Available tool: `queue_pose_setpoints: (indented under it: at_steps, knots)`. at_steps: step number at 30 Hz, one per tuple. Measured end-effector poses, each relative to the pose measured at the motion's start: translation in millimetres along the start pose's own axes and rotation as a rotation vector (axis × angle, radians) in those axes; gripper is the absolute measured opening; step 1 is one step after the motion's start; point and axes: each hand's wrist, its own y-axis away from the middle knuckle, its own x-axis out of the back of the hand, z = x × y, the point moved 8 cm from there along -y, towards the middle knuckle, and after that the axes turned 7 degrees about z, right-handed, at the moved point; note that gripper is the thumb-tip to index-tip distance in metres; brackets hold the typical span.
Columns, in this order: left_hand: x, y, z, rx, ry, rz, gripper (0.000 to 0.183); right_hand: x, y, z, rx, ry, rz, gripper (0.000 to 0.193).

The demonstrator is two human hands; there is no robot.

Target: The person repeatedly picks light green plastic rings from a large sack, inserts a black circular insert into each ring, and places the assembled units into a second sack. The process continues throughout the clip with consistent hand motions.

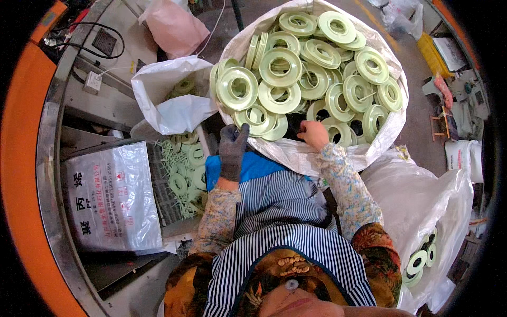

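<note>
A large white woven sack (393, 134) full of pale green plastic rings (281, 67) stands in front of me. My left hand (231, 150), in a dark grey glove, is at the sack's near left rim. Its fingers are curled in, close against a stacked pair of rings (254, 120); what they hold is hidden. At the near edge, my bare right hand (315, 134) has its fingers bent together beside a dark patch (285, 127) among the rings. Whatever lies in those fingers cannot be made out.
Left of me, a bin (182, 230) holds green rings and thin sprue pieces (177, 158). A printed white bag (113, 198) lies beside it, below an opened white bag (171, 113). To the right, a clear plastic bag (422, 195) contains more rings. A yellow crate (434, 55) stands far right.
</note>
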Motion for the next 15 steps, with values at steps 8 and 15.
queue_pose_setpoints:
  at_steps: [8, 15]
  knots:
    - [24, -41, -12, -0.25, -0.202, 0.058, 0.041, 33, 50, -53, 0.122, -0.443, 0.275, 0.027]
    - [55, 27, 48, -0.124, 0.139, -0.337, 0.034, 68, 97, -113, 0.366, -0.696, 0.306, 0.024]
